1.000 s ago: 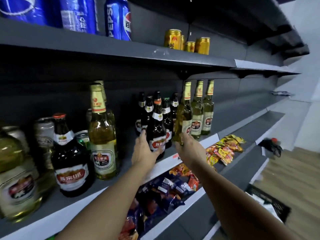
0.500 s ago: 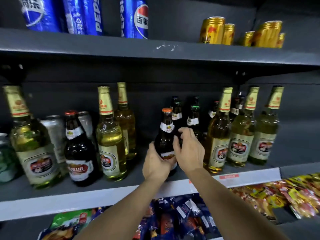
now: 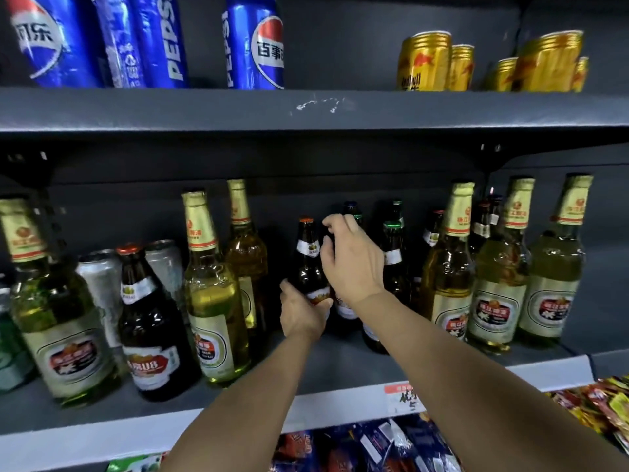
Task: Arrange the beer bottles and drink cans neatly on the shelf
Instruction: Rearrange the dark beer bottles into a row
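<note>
My left grip (image 3: 304, 313) wraps a dark beer bottle (image 3: 308, 264) mid-shelf (image 3: 340, 366), my right grip (image 3: 352, 257) pinches a neighbouring bottle's neck; mixed bottles and silver cans (image 3: 102, 284) leftward remain unsorted, I judge.

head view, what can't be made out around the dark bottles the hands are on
- Head view: right hand covers the neck of the dark bottle behind it; grip unclear.
- Left hand hides the base of the orange-capped dark bottle.
- Rear dark bottles: labels too dim.
- Pepsi cans: tops cut off.
</note>
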`<state>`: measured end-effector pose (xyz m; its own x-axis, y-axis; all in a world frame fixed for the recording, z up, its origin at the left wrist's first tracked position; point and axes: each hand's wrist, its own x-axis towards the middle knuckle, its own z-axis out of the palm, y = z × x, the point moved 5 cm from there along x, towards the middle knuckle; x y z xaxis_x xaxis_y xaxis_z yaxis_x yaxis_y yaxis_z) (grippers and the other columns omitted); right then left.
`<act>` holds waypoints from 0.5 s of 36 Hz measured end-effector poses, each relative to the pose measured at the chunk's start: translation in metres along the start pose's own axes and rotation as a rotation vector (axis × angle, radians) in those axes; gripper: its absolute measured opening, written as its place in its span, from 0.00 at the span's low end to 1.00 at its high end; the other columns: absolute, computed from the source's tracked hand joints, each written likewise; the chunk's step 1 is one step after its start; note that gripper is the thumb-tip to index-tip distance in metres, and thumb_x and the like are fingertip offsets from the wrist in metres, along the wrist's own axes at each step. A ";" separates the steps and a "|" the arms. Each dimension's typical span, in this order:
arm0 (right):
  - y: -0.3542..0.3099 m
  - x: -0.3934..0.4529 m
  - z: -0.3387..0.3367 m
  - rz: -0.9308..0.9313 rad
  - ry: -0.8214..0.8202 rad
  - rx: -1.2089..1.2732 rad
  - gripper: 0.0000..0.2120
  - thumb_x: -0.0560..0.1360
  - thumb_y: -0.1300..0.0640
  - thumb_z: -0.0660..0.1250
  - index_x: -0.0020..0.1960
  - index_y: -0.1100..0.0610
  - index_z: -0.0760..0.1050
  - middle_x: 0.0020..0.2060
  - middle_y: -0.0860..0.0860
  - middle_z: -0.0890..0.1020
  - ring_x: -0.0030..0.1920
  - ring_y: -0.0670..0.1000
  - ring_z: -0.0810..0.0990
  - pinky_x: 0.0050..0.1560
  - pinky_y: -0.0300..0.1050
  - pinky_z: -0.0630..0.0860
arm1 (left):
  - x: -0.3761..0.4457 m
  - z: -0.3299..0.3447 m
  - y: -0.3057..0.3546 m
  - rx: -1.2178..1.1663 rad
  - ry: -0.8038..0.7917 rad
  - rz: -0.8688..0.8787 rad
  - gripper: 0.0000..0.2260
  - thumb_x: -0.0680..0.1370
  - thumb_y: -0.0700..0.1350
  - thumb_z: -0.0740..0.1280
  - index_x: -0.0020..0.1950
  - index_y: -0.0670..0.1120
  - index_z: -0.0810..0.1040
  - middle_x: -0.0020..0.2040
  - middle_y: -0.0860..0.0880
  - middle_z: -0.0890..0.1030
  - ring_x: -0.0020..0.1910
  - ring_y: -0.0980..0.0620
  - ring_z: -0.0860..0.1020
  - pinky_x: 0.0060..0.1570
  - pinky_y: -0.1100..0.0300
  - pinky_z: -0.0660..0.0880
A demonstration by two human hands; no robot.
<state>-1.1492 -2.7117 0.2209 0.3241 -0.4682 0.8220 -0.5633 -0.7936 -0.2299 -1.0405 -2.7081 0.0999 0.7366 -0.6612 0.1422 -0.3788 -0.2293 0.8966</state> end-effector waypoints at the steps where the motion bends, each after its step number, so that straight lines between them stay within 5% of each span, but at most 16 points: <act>1: 0.000 0.005 0.001 -0.029 0.005 -0.073 0.13 0.77 0.60 0.62 0.60 0.58 0.74 0.52 0.53 0.78 0.50 0.55 0.78 0.42 0.47 0.70 | 0.004 0.001 0.000 0.003 -0.002 -0.003 0.37 0.71 0.48 0.75 0.72 0.41 0.58 0.68 0.42 0.70 0.65 0.41 0.73 0.59 0.52 0.71; 8: 0.024 0.055 0.010 -0.079 -0.412 -0.646 0.17 0.78 0.49 0.59 0.64 0.53 0.73 0.63 0.53 0.77 0.68 0.58 0.64 0.70 0.56 0.54 | 0.036 0.010 -0.005 -0.017 -0.051 0.020 0.35 0.71 0.47 0.76 0.71 0.42 0.60 0.66 0.43 0.73 0.65 0.42 0.73 0.62 0.52 0.72; 13: 0.034 0.076 0.011 -0.004 -0.561 -0.803 0.20 0.77 0.38 0.56 0.61 0.48 0.74 0.60 0.50 0.77 0.65 0.56 0.69 0.66 0.54 0.56 | 0.057 0.019 -0.007 -0.040 -0.087 0.036 0.35 0.70 0.47 0.76 0.70 0.45 0.59 0.65 0.44 0.74 0.61 0.42 0.76 0.58 0.49 0.76; 18: 0.035 0.080 0.013 0.045 -0.593 -0.756 0.13 0.77 0.46 0.62 0.57 0.50 0.76 0.60 0.50 0.78 0.64 0.56 0.72 0.64 0.53 0.61 | 0.072 0.026 -0.006 -0.053 -0.088 0.042 0.33 0.70 0.45 0.76 0.67 0.44 0.61 0.64 0.43 0.72 0.60 0.41 0.76 0.58 0.48 0.76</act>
<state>-1.1331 -2.7825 0.2717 0.5049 -0.7773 0.3753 -0.8584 -0.4067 0.3125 -0.9999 -2.7725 0.0945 0.6681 -0.7299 0.1448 -0.3765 -0.1637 0.9118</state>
